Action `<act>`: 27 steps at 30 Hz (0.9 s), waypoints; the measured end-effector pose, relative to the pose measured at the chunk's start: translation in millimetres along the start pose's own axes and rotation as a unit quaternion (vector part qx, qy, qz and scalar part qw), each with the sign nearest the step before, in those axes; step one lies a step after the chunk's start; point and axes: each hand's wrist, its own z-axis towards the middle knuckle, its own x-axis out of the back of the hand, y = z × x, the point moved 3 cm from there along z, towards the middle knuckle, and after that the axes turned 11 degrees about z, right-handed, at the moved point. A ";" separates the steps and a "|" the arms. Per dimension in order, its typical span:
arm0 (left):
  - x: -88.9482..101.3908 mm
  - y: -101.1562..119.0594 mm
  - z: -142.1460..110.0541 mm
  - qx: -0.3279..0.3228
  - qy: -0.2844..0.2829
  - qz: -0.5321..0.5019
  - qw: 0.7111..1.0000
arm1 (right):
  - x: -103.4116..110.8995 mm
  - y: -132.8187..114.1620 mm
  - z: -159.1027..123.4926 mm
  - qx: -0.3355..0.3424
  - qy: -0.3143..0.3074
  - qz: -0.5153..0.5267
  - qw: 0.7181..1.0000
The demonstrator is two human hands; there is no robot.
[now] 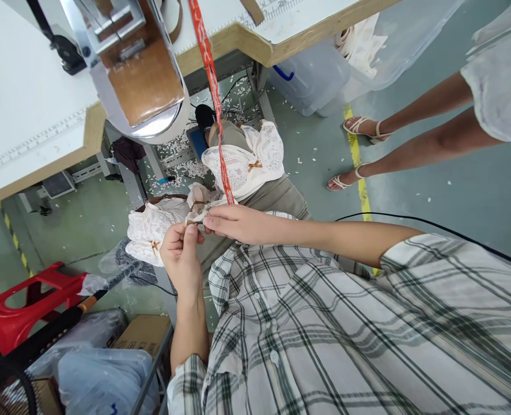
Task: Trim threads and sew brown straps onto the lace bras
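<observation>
In the head view, my left hand (178, 249) pinches a small brownish part of a white lace bra (151, 227) between thumb and forefinger. My right hand (233, 223) meets it there, fingertips closed on the same small piece, whose details are mostly hidden. The bra's cups, trimmed with a brown bow, hang beside my left hand. Another white lace bra cup (242, 158) with a brown bow rests over my lap beyond my right hand. A red printed ribbon (214, 92) hangs from above and ends close to my right fingers.
A machine head (138, 75) overhangs the white worktable (34, 109). A person in sandals (359, 127) stands at the right near a clear plastic bin (311, 75). A red stool (26, 305) and a bagged stack (103, 374) are at lower left.
</observation>
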 end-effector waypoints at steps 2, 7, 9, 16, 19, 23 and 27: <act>0.4 -1.6 0.5 -0.001 -0.005 -0.003 1.000 | -1.7 2.0 0.4 -0.009 0.000 0.036 0.999; 3.4 -5.7 1.6 -0.021 -0.017 0.011 1.000 | -4.4 5.6 -0.3 -0.043 -0.009 0.126 0.991; 4.6 -7.3 1.9 -0.029 -0.024 0.008 0.999 | -4.4 6.0 -0.9 -0.047 -0.011 0.141 0.989; 2.5 -13.3 2.1 -0.015 -0.043 -0.041 0.998 | -5.2 4.8 -3.6 -0.049 -0.022 0.175 0.983; -1.2 -16.7 1.7 0.000 -0.065 -0.087 0.994 | -5.8 7.2 -5.7 -0.081 -0.021 0.181 0.980; -0.5 -19.6 1.0 -0.020 -0.050 -0.060 0.997 | -5.8 11.0 -7.4 -0.103 -0.023 0.183 0.977; 3.5 -17.2 0.1 -0.053 -0.037 -0.001 0.998 | -4.8 12.8 -6.7 -0.086 -0.036 0.174 0.980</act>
